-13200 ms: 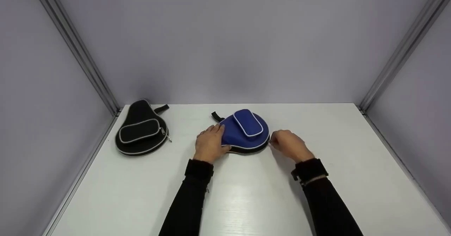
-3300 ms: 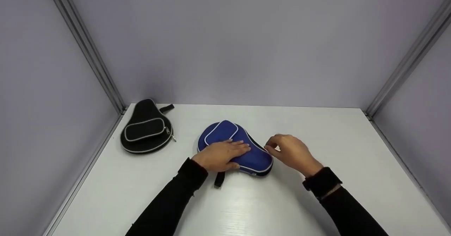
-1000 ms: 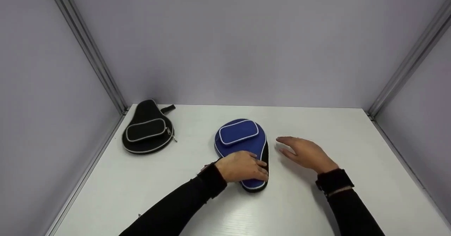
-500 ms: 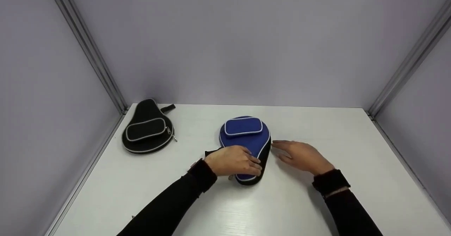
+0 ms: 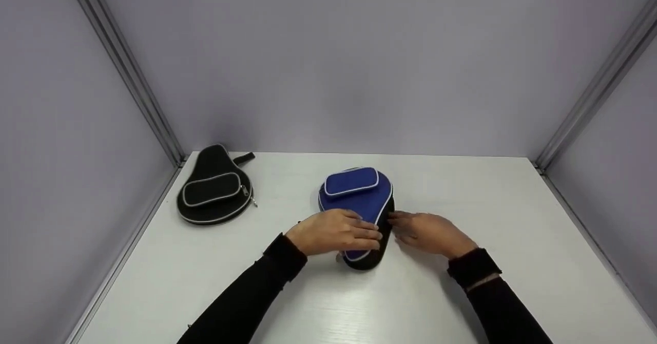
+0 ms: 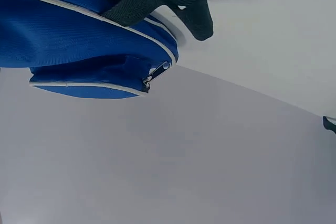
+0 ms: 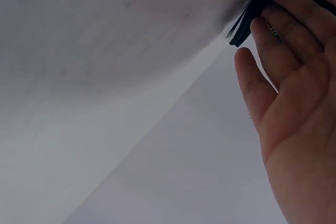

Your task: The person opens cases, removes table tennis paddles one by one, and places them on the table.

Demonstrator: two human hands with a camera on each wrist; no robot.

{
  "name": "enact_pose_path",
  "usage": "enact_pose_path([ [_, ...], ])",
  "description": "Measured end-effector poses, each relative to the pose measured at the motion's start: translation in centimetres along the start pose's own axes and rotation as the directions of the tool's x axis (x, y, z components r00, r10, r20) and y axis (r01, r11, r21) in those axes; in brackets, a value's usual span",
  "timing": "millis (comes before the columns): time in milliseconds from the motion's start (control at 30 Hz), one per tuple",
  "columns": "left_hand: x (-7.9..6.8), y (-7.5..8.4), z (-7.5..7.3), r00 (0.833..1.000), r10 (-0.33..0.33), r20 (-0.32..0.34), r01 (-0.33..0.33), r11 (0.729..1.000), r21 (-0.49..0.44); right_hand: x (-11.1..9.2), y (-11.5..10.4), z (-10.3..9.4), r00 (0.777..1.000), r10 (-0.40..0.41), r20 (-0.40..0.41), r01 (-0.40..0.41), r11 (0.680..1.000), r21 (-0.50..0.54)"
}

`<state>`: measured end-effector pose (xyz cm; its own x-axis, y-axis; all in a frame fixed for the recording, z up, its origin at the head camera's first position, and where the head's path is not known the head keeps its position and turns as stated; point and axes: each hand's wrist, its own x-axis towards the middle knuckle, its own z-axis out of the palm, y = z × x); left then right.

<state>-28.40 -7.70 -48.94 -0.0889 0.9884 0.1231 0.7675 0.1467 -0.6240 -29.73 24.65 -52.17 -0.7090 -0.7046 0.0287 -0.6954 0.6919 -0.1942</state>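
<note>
A blue table tennis bat case with white piping lies mid-table, its round end and raised pocket toward the back wall. Across its narrow end rests my left hand, fingers fairly straight and reaching the black right side; the thumb is hidden. My right hand has its extended fingertips at that black side wall. Seen by the right wrist camera, the fingers are straight beside the dark edge of the case. A black strap and a pocket zipper show in the left wrist view.
A black bat case of the same shape lies at the back left, its strap pointing right. The white table is enclosed by grey walls at the back and both sides.
The blue case has been turned from pointing sideways to narrow end toward me, and shifted slightly back lately. My right hand has moved left to its side. The black case stays put.
</note>
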Motion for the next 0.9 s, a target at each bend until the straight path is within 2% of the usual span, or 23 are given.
enact_pose_path([
  [200, -0.8, -0.5, -0.1, 0.997, -0.062, -0.048, 0.064, 0.997, 0.031, -0.3, 0.2, -0.4, 1.000, 0.016, -0.006, -0.016, 0.998, 0.064],
  [467, -1.8, -0.8, 0.1, 0.986, -0.114, -0.126, 0.127, 0.986, 0.106, -0.9, 1.0, -0.7, 0.999, 0.026, -0.023, -0.025, 0.998, 0.062],
  [700, -2.7, -1.1, 0.0, 0.980, -0.153, -0.124, 0.175, 0.966, 0.189, -1.1, 1.4, -0.8, 0.998, 0.058, -0.010, -0.057, 0.994, 0.088],
  [900, -3.9, -1.3, -0.1, 0.973, -0.206, -0.100, 0.218, 0.967, 0.130, -1.2, 1.6, -0.8, 0.997, 0.076, 0.026, -0.078, 0.993, 0.091],
])
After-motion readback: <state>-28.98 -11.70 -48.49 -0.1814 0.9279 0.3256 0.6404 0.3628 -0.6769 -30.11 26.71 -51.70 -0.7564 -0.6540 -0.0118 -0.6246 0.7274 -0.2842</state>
